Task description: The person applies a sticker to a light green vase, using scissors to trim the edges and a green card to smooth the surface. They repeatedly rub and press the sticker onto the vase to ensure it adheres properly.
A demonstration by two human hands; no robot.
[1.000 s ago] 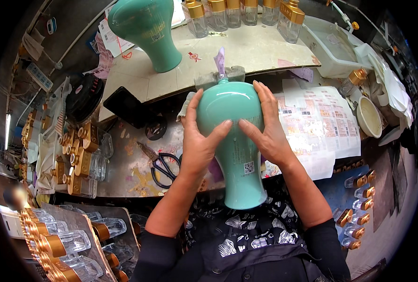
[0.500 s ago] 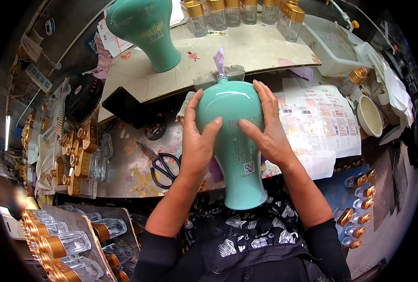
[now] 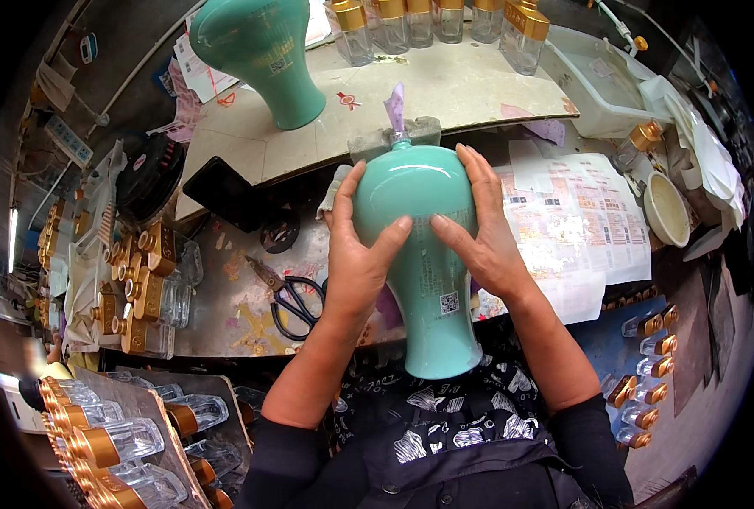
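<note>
A turquoise, vase-shaped bottle [image 3: 428, 276] lies tilted in front of me, its broad shoulder away from me and its base close to my lap. Round its left shoulder wraps my left hand [image 3: 358, 242], and round the right side my right hand [image 3: 487, 237]. Both thumbs press on its front, tips a little apart, over lines of small print above a square code. A twist of purple cloth [image 3: 396, 106] sticks up at the bottle's neck, beside a grey block [image 3: 428, 131] with a notch. The fingers behind the shoulder are partly hidden.
Another turquoise bottle [image 3: 267, 64] stands on the board [image 3: 250, 136]. Black-handled scissors [image 3: 292, 305] and a phone-like black slab [image 3: 224, 193] lie to the left, label sheets [image 3: 576, 225] to the right. Gold-capped glass bottles [image 3: 122, 441] fill racks at lower left.
My left thumb has slid slightly to the right along the bottle's front, toward my right thumb. The bottle and my right hand look almost unmoved.
</note>
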